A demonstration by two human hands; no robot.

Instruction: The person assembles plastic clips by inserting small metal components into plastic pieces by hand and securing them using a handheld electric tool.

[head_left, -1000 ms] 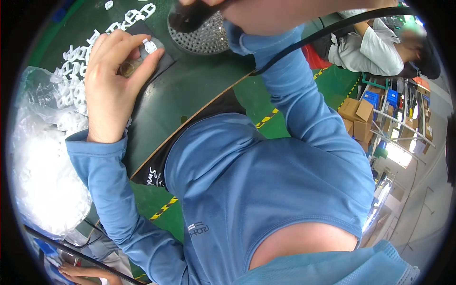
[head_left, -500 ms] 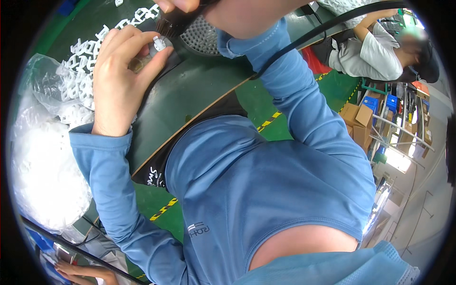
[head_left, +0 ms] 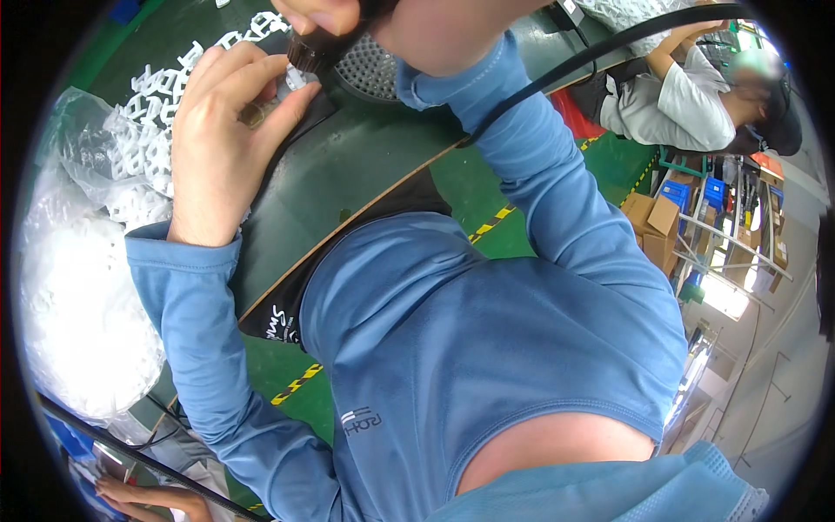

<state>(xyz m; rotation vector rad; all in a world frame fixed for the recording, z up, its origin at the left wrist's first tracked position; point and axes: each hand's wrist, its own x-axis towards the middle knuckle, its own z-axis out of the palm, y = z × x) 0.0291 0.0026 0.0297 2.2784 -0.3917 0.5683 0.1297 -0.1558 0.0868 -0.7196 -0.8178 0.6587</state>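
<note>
My left hand [head_left: 213, 130] pinches a small white plastic part [head_left: 297, 79] between thumb and fingertips, over a dark pad on the green table. From the upper edge reaches my right hand [head_left: 426, 30], its fingers closed round a dark brush [head_left: 315, 54] with brown-black bristles. The bristle end meets the top of the white part, covering some of it. Part of the right hand and the brush's far end lie beyond the picture's edge. Beside the brush stands a round grey dish [head_left: 372, 71] with a studded surface.
Many white plastic pieces [head_left: 152, 104] lie heaped beyond my left hand. A clear bag [head_left: 91, 296] of white pieces sits at the left. A black cable [head_left: 600, 50] arcs past my right forearm. Another person [head_left: 674, 100] sits at the upper right; another person's hands [head_left: 122, 491] show lower left.
The brush has come down a little onto the white part and now hides more of its top. My left hand has stayed nearly in place.
</note>
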